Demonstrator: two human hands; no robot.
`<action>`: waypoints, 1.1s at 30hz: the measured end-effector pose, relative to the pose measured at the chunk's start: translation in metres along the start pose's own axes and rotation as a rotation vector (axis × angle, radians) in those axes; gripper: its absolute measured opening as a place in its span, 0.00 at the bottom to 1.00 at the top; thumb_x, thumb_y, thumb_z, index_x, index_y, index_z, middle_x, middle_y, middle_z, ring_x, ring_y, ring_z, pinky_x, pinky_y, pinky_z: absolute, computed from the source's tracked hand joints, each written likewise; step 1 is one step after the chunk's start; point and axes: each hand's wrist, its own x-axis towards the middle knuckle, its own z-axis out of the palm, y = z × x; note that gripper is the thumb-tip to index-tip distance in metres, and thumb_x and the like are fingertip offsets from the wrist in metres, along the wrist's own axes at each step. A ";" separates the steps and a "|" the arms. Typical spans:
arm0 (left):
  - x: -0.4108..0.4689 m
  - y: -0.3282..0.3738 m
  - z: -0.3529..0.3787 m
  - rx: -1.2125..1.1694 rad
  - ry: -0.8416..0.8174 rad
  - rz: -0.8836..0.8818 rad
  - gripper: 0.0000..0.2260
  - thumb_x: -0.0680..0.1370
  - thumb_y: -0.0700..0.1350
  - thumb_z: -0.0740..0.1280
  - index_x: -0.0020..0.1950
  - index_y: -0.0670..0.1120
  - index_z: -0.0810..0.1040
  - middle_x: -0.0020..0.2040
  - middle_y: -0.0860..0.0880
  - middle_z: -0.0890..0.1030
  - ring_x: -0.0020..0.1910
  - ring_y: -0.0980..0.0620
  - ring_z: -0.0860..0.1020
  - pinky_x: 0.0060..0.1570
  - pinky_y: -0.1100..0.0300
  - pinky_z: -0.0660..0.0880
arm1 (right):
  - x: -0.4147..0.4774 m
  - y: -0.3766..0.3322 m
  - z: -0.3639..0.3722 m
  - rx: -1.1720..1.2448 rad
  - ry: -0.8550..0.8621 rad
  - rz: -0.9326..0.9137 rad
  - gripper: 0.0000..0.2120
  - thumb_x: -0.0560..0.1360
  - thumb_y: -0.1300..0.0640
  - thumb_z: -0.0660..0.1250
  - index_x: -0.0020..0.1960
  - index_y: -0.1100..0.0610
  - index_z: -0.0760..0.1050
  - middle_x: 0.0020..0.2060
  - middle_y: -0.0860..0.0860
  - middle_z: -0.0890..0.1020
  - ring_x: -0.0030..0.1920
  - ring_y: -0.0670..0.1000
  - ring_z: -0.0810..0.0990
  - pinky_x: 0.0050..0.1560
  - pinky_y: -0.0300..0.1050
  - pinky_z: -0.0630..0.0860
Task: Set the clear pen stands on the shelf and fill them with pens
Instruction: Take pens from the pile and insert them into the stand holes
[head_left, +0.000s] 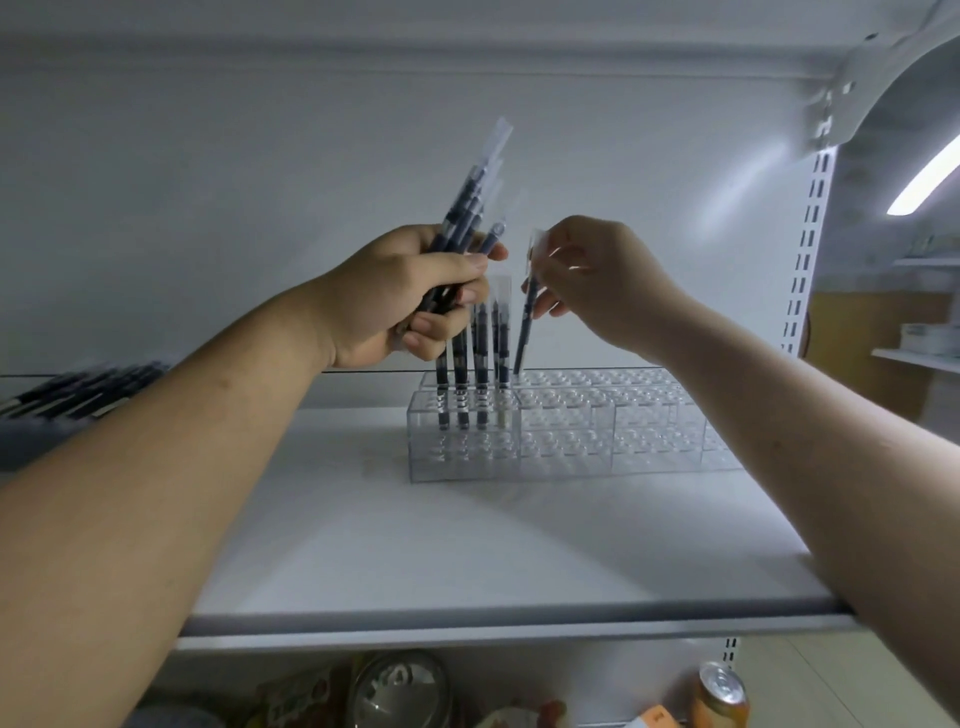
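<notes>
**Pen loading at the clear stands: both hands occupied**

The clear pen stands (571, 431) sit side by side in a row on the white shelf (467, 545), toward its back panel. Several standing pens (480, 374) are upright in holes of the leftmost stand.

The left hand (410, 296) is above and just left of those pens. Its fingers and thumb are curled round a bundle of pens (467, 208), which fans upward and to the right.

The right hand (597, 286) pinches a single pen (525, 322) near its upper end. This pen is tilted, and its lower tip meets the stand's rear tier just right of the standing pens. Whether the tip has entered a hole cannot be told.

A pile of loose pens (78, 389) lies at the left edge, beyond the left forearm. A light strip (924, 176) glows at upper right, and a drink can (719, 691) stands on the level below.
</notes>
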 end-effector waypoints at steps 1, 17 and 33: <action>0.000 0.000 0.000 0.003 0.001 0.002 0.08 0.88 0.42 0.60 0.65 0.43 0.72 0.40 0.48 0.69 0.29 0.53 0.60 0.24 0.62 0.60 | 0.000 0.000 0.000 -0.011 -0.013 0.006 0.06 0.83 0.61 0.64 0.53 0.62 0.78 0.41 0.53 0.88 0.39 0.54 0.89 0.48 0.62 0.84; -0.002 0.001 0.006 0.141 0.026 0.087 0.13 0.86 0.44 0.63 0.68 0.42 0.80 0.45 0.44 0.84 0.30 0.51 0.74 0.29 0.60 0.70 | -0.003 0.012 0.008 -0.092 -0.296 0.131 0.07 0.82 0.60 0.69 0.59 0.60 0.76 0.42 0.52 0.89 0.40 0.48 0.89 0.51 0.58 0.86; 0.000 0.002 0.005 0.137 -0.023 0.035 0.13 0.88 0.46 0.59 0.69 0.44 0.77 0.37 0.49 0.70 0.28 0.53 0.59 0.25 0.62 0.58 | 0.005 0.014 -0.005 -0.197 -0.044 -0.022 0.05 0.79 0.53 0.74 0.50 0.54 0.83 0.38 0.49 0.87 0.39 0.46 0.87 0.47 0.47 0.85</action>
